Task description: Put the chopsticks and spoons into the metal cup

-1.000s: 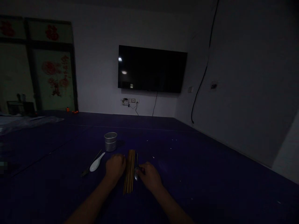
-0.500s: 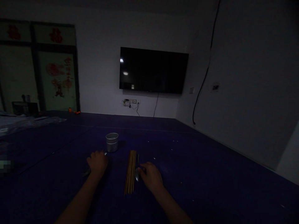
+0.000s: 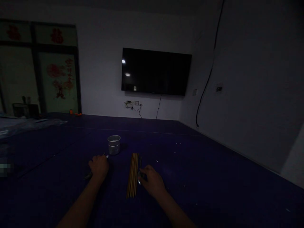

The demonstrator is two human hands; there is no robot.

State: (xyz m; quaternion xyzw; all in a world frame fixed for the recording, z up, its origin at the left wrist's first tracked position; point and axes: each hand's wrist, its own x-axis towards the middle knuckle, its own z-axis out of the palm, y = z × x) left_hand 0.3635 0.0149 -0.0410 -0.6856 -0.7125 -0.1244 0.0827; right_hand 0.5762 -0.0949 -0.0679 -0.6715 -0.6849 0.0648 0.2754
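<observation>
My left hand (image 3: 99,166) is closed over slim utensils lying slantwise on the purple surface. A dull end (image 3: 88,175) pokes out at its lower left and thin tips show past its fingers; their kind is too dark to make out. In front of that hand an open metal cup (image 3: 114,145) stands upright. Between my hands lies a row of several wooden chopsticks (image 3: 132,175), side by side. Just right of them is a metal spoon (image 3: 139,181), bowl toward me, with the thumb and fingers of my right hand (image 3: 153,180) pinched at it.
The purple surface (image 3: 213,190) reaches to the walls, with small white scraps scattered on the right. Clear plastic sheeting (image 3: 30,126) lies at the left. A television (image 3: 156,72) hangs on the far wall, and a black cable (image 3: 206,85) runs down the right wall.
My right hand's fingers have shifted slightly and closed in at the spoon. My left hand has barely moved; the cup and chopsticks stay put.
</observation>
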